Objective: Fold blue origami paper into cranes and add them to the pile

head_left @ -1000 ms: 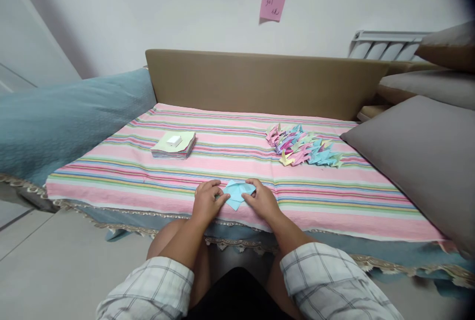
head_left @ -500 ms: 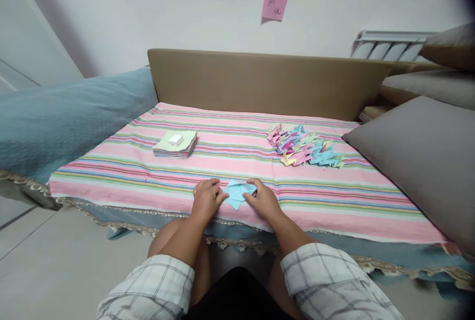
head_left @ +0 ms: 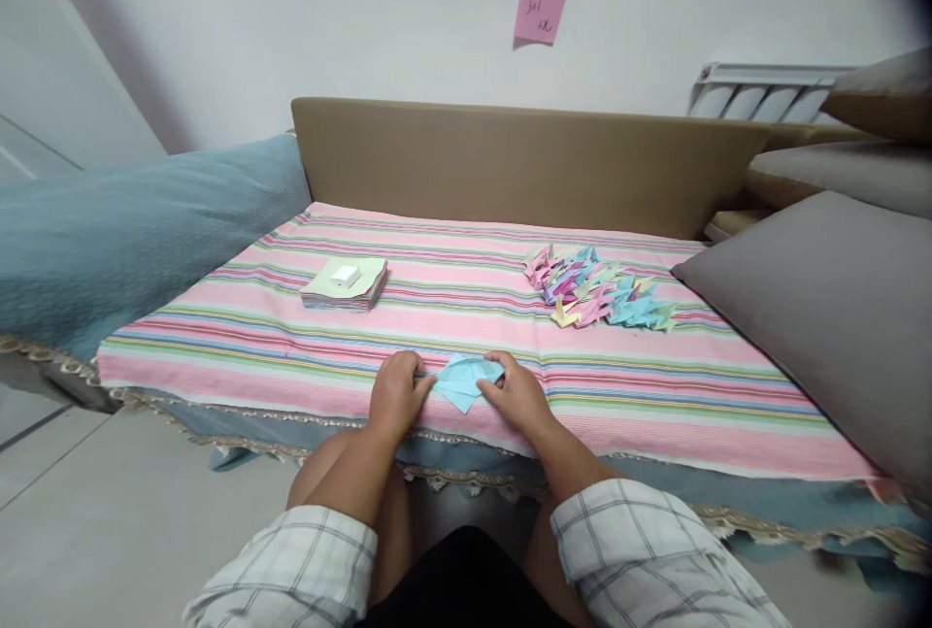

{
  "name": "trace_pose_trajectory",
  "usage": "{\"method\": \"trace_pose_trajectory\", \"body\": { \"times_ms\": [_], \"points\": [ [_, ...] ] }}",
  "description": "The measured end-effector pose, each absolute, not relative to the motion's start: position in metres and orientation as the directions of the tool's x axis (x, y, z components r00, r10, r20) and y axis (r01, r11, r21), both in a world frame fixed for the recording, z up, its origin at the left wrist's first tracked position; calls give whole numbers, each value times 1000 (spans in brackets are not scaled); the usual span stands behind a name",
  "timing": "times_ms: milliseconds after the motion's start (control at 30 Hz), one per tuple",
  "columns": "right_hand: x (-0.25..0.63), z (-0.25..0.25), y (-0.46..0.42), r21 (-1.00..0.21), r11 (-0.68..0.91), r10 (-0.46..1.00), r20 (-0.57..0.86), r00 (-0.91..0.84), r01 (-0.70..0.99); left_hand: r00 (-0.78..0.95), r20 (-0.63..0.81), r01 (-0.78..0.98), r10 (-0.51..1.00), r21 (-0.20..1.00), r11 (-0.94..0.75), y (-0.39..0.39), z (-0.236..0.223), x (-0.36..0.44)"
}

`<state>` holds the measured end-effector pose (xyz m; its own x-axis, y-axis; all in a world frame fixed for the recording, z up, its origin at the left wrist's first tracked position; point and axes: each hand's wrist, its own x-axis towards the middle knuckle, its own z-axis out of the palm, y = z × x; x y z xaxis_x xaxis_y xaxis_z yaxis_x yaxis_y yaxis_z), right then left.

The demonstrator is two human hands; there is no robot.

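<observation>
Paper [head_left: 464,389] between two hands, low on the striped cloth [head_left: 451,308]

From my remote seat I read the scene from the left. Past the blue-covered armrest [head_left: 152,230], a stack of square sheets [head_left: 369,282] lies on the cloth, with a small white block [head_left: 345,276] on top. Nearer the wearer's legs comes my left hand [head_left: 393,400]: its thumb reaches the left corner of the light-blue folded paper, and its fingers are curled just beyond. I cannot tell whether it truly grips that corner or only touches it.

The paper lies near the front edge of the cloth, one point toward the wearer. For clean work here, I judge that I should line up edges and tips first, then run a fingertip along each crease with even pressure. The cloth looks soft, so a crease pressed against it may come out weak; a firm pinch between thumb and finger should sharpen it better. Tugging at the corners could skew the layers.

My right hand [head_left: 518,395] pinches the right corner between thumb and fingers, which makes it a good anchor while the left side is squared. Farther right, well beyond the paper, sit the colorful folded pieces [head_left: 582,290] in a cluster, then a large grey cushion [head_left: 822,308].
</observation>
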<state>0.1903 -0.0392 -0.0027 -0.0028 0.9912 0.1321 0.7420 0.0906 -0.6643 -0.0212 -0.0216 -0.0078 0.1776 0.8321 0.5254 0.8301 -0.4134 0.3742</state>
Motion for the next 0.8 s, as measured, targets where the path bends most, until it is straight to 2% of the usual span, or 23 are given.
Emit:
{"method": "trace_pose_trajectory", "body": {
  "times_ms": [67, 100, 167, 233, 333, 500, 800],
  "points": [
    [190, -3, -39, -662, 88, 991, 131, -1, 745, 193, 636, 825, 747, 307, -475, -31, -5, -20],
    [190, -3, -39, -662, 84, 992, 129, 3, 745, 265, 658, 802, 704, 255, -541, -37, -4, -18],
    [189, -3, -39, -669, 74, 992, 128, 16, 739, 483, 626, 698, 612, 147, -701, -50, -5, -11],
    [189, -2, -40, -684, 68, 991, 132, 31, 726, 600, 570, 649, 562, 63, -758, -61, -9, -3],
    [189, -1, -40, -705, 60, 988, 141, 56, 706, 601, 524, 701, 604, 17, -713, -66, -18, 7],
    [190, -4, -38, -717, 50, 988, 138, 72, 695, 597, 457, 738, 659, 11, -675, -60, -25, 9],
    [191, -6, -36, -731, 53, 989, 131, 63, 680, 608, 431, 761, 667, -79, -643, -62, -25, 10]
  ]
}}
